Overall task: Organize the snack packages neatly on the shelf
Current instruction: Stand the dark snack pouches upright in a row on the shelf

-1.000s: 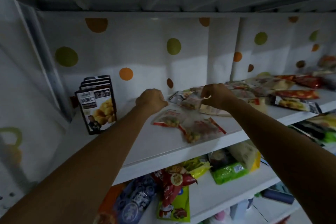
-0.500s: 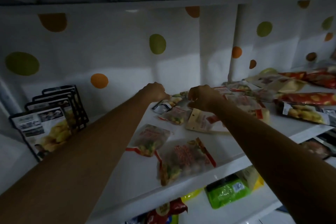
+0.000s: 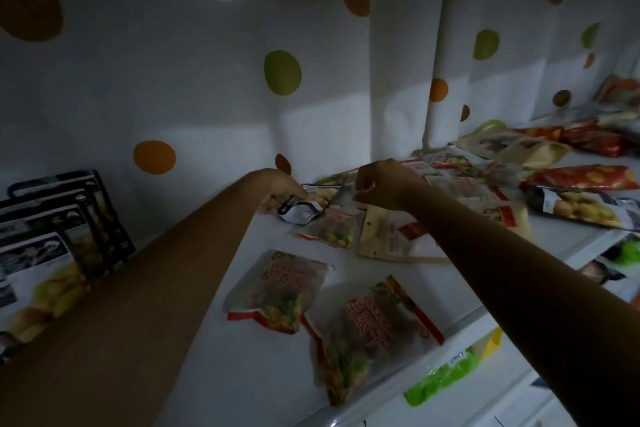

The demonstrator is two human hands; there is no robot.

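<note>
Since the earlier frame the left hand [image 3: 282, 189] has come a little lower, and both hands remain at the back of the shelf [image 3: 242, 374]. Far left of the left hand, a row of upright pouches [image 3: 45, 253] stands. The left hand's fingers are curled round the end of a black-edged pouch [image 3: 303, 215], which lies between the two hands. The right hand [image 3: 381, 184] has curled fingers just above this pouch; I cannot tell if it holds anything. Two clear snack bags [image 3: 277, 288] lie flat nearer than the hands, and red packages [image 3: 581, 177] lie right of the right hand.
</note>
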